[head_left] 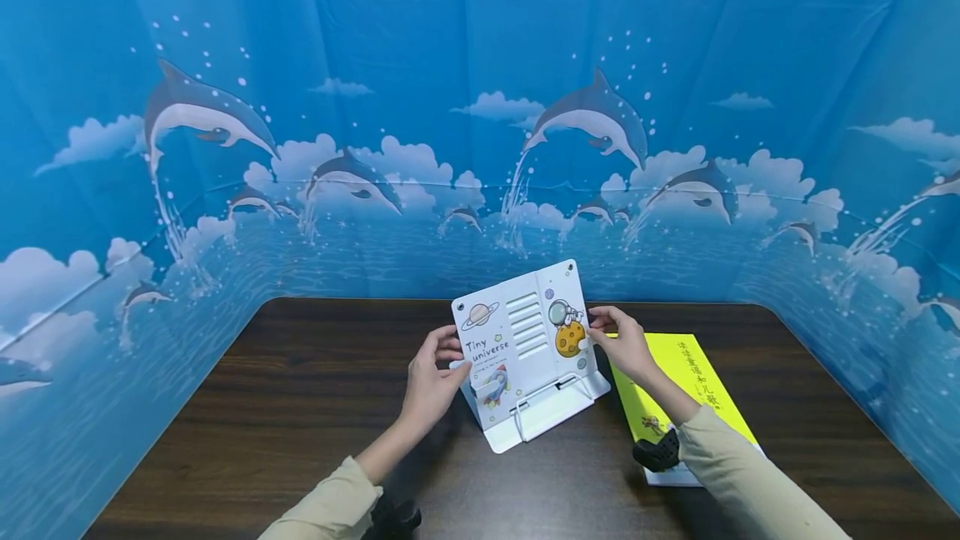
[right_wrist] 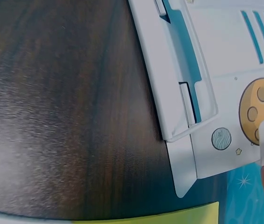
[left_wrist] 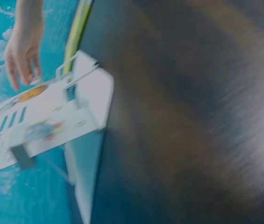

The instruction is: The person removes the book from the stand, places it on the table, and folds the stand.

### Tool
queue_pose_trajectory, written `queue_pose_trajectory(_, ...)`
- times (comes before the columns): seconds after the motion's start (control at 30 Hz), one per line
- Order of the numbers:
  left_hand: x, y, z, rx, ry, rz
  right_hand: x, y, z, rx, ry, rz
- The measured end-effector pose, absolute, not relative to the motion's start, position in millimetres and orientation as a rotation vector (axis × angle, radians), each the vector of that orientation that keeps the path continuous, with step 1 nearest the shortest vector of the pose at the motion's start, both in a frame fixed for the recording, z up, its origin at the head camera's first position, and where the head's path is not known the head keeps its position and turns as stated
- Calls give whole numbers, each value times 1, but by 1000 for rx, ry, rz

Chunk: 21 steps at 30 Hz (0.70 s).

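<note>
Left grip (head_left: 435,375), right grip (head_left: 627,347) pinching opposite sides of white bookstand (head_left: 538,369)! Dark worktop (head_left: 315,382) below, dolphin backdrop (head_left: 420,40) behind.

Bright, even light fills the head view, with pale glare on the desk (head_left: 517,494) in front of the book stand (head_left: 534,348) and soft shadow beside its lower left. The left wrist view blurs it; the right wrist's looks sharper.
</note>
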<state>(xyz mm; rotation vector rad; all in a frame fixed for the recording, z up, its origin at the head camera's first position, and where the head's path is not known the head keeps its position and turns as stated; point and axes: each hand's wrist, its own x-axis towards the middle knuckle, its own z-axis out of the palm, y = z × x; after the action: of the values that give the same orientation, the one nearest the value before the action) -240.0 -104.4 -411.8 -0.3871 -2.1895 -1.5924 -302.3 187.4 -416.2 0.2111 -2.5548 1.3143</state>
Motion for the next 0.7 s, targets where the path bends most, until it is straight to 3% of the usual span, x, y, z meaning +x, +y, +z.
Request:
queue_pose_trajectory(0.43, -243, -107, -353, -458, -2116, -1519, -274, 180, -416, 145, -2592, 1407)
queue_pose_trajectory(0.7, -246, -107, -347, -467, -2150, -1496, -248, 159, -427, 132, -2609, 1556)
